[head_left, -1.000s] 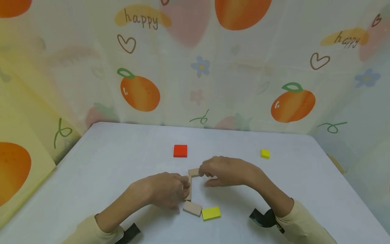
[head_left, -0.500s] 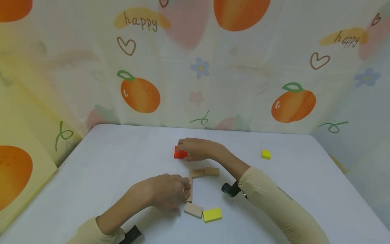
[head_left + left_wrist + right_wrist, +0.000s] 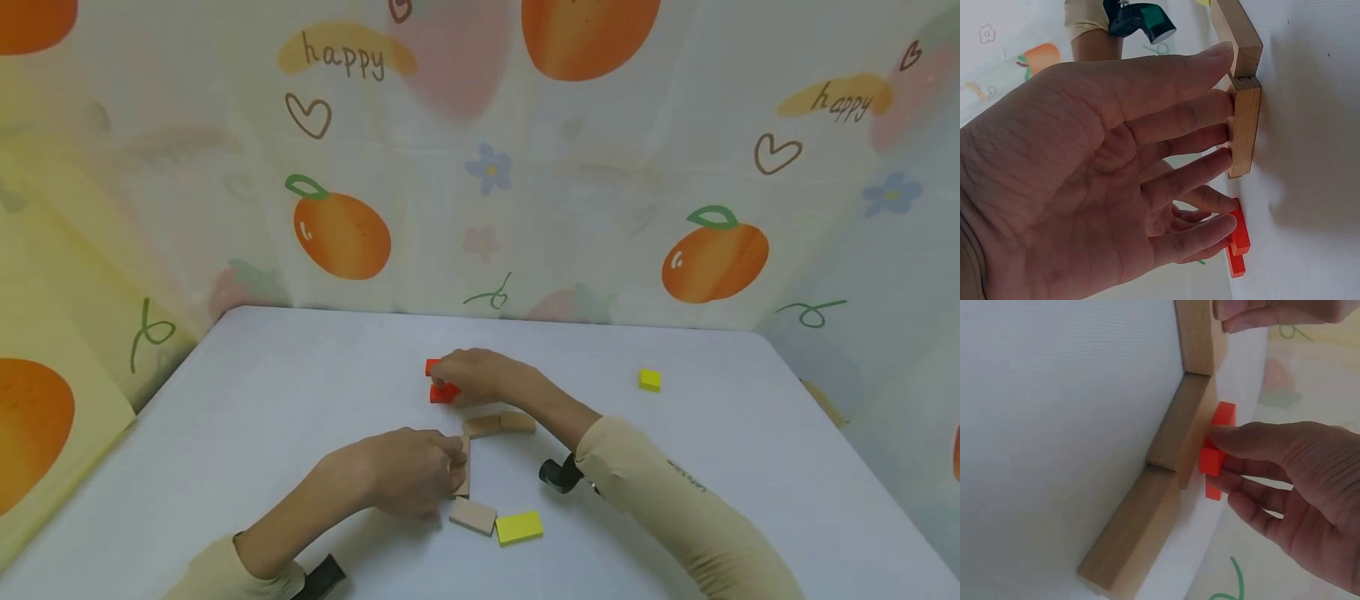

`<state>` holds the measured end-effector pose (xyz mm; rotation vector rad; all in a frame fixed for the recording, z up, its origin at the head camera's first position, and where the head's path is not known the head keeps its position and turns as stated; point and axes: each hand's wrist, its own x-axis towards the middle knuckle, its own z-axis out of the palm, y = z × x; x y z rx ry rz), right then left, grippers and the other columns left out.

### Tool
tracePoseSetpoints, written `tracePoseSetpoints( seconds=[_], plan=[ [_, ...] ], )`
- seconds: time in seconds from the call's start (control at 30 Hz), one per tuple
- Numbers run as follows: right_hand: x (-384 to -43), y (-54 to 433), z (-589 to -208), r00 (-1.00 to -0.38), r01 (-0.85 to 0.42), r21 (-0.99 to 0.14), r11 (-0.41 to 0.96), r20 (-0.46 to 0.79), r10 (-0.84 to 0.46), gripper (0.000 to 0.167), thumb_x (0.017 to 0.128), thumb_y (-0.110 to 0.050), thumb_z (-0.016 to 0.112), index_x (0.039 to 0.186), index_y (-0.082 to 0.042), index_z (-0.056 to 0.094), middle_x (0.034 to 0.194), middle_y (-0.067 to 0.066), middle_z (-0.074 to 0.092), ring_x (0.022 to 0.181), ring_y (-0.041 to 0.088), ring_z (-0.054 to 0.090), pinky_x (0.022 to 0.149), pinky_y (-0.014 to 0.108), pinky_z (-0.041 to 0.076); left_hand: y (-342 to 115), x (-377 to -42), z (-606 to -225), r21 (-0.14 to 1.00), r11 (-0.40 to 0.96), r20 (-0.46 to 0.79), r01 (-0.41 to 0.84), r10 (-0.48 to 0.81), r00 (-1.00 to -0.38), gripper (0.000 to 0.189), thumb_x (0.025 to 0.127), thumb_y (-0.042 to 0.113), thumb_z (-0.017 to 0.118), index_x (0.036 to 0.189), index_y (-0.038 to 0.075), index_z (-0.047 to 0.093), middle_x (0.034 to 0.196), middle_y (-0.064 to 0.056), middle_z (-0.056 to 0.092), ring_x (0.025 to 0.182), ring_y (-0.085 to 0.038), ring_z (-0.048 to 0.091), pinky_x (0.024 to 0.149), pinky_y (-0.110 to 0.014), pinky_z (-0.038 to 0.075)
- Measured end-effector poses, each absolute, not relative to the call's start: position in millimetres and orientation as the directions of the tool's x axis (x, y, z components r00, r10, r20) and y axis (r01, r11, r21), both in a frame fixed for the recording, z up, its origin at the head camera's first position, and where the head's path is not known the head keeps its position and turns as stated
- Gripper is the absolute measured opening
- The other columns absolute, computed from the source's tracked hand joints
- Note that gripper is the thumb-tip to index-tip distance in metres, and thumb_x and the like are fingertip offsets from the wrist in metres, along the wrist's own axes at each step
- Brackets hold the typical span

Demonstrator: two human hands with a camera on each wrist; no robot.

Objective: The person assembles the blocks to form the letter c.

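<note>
My right hand (image 3: pixel 480 379) pinches a small red block (image 3: pixel 1210 461) between thumb and fingers, at the middle back of the table. Just behind it, partly covered by the hand, lies a second red block (image 3: pixel 432 366). My left hand (image 3: pixel 408 471) rests its nearly straight fingertips on a plain wooden block (image 3: pixel 1247 131) that points away from me. At that block's far end, two wooden blocks (image 3: pixel 482 426) run to the right, end to end. By its near end lies another wooden block (image 3: pixel 473 516), with a yellow block (image 3: pixel 519 528) at its right end.
A smaller yellow block (image 3: pixel 649 380) lies apart at the back right of the white table (image 3: pixel 300 367). A patterned cloth (image 3: pixel 570 242) hangs behind the table's far edge. Dark wrist cameras (image 3: pixel 561 475) stick out below both wrists.
The right hand has left the far wooden blocks, reached the red ones and drawn one slightly towards me, apart from the other. The left hand has stayed on its wooden block.
</note>
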<state>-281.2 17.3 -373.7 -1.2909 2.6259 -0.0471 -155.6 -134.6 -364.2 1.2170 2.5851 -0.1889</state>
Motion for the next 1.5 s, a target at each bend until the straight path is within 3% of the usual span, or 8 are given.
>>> tracePoseSetpoints(
  seconds=[0.23,0.53,0.83,1.03,1.3,1.5],
  plan=[
    [-280,29,-382,-0.603,-0.776,-0.167,0.608,-0.086,-0.793,0.027,0.095,-0.012,0.075,0.121,-0.015,0.069,0.117,-0.002,0.075,0.103,0.015,0.063,0.098,0.029,0.057,-137,-156,-366,0.055,0.632,-0.287,0.773,0.752,-0.594,0.031,0.085,0.036,0.087,0.114,0.026,0.080,0.127,0.009,0.066,0.111,-0.010,0.063,0.096,-0.028,0.059],
    [-258,61,-371,-0.623,-0.765,-0.214,0.607,0.010,-0.782,0.030,0.093,-0.012,0.079,0.122,-0.013,0.072,0.116,-0.001,0.074,0.107,0.016,0.066,0.100,0.033,0.057,-136,-157,-365,0.090,0.682,-0.315,0.725,0.710,-0.629,0.035,0.085,0.035,0.088,0.118,0.028,0.079,0.133,0.007,0.068,0.119,-0.013,0.064,0.102,-0.034,0.059],
    [-236,109,-356,-0.657,-0.746,-0.194,0.637,0.059,-0.751,0.030,0.088,-0.019,0.085,0.116,-0.014,0.074,0.105,-0.003,0.075,0.094,0.013,0.064,0.089,0.030,0.059,-136,-156,-366,0.108,0.694,-0.305,0.711,0.704,-0.641,0.029,0.084,0.033,0.089,0.111,0.027,0.081,0.128,0.007,0.067,0.118,-0.013,0.064,0.103,-0.032,0.058],
    [-227,136,-356,-0.682,-0.728,-0.141,0.671,0.057,-0.729,0.030,0.084,-0.009,0.086,0.111,-0.014,0.074,0.103,-0.002,0.075,0.092,0.013,0.065,0.087,0.032,0.061,-136,-156,-367,0.080,0.692,-0.302,0.717,0.702,-0.644,0.030,0.084,0.034,0.089,0.112,0.028,0.081,0.127,0.008,0.067,0.118,-0.013,0.064,0.102,-0.031,0.058],
    [-224,156,-368,-0.746,-0.662,-0.113,0.741,0.005,-0.666,0.030,0.083,-0.010,0.087,0.109,-0.013,0.075,0.101,-0.001,0.075,0.090,0.013,0.063,0.083,0.031,0.061,-138,-156,-367,0.093,0.684,-0.296,0.723,0.713,-0.636,0.026,0.084,0.034,0.088,0.108,0.028,0.080,0.124,0.010,0.065,0.116,-0.011,0.063,0.100,-0.029,0.057],
    [-228,160,-375,-0.752,-0.653,-0.122,0.748,-0.014,-0.659,0.027,0.083,-0.010,0.086,0.106,-0.014,0.074,0.097,-0.003,0.072,0.087,0.011,0.060,0.080,0.028,0.059,-136,-156,-367,0.068,0.675,-0.295,0.735,0.717,-0.631,0.025,0.085,0.036,0.088,0.107,0.028,0.080,0.123,0.010,0.064,0.114,-0.010,0.062,0.099,-0.028,0.058]
  ],
)
